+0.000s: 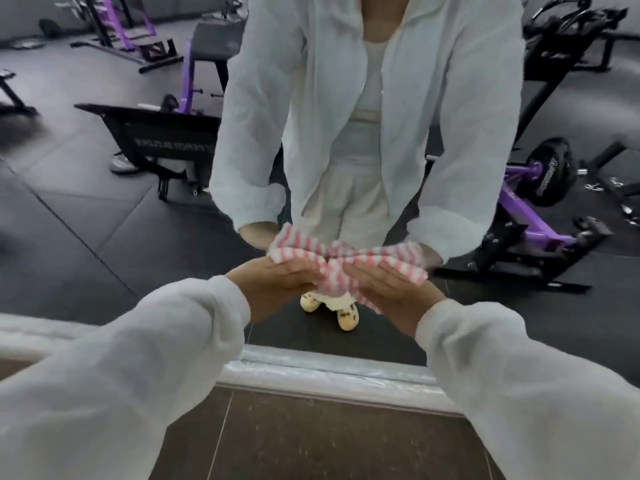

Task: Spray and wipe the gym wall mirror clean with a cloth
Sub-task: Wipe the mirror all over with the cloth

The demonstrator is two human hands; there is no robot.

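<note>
The wall mirror [86, 216] fills the upper part of the head view and reflects me in a white shirt. A pink-and-white striped cloth [334, 280] lies bunched against the glass low down, near the mirror's bottom edge. My left hand [277, 280] presses its left part with straight fingers. My right hand [391, 289] presses its right part the same way, fingertips nearly meeting the left ones. The cloth's reflection sits just above the hands. No spray bottle is in view.
The mirror's silver bottom frame [311, 367] runs just below my hands, with dark floor tiles [311, 438] under it. The reflection shows a black gym bench [156, 136] at the left and a purple weight machine [530, 206] at the right, both behind me.
</note>
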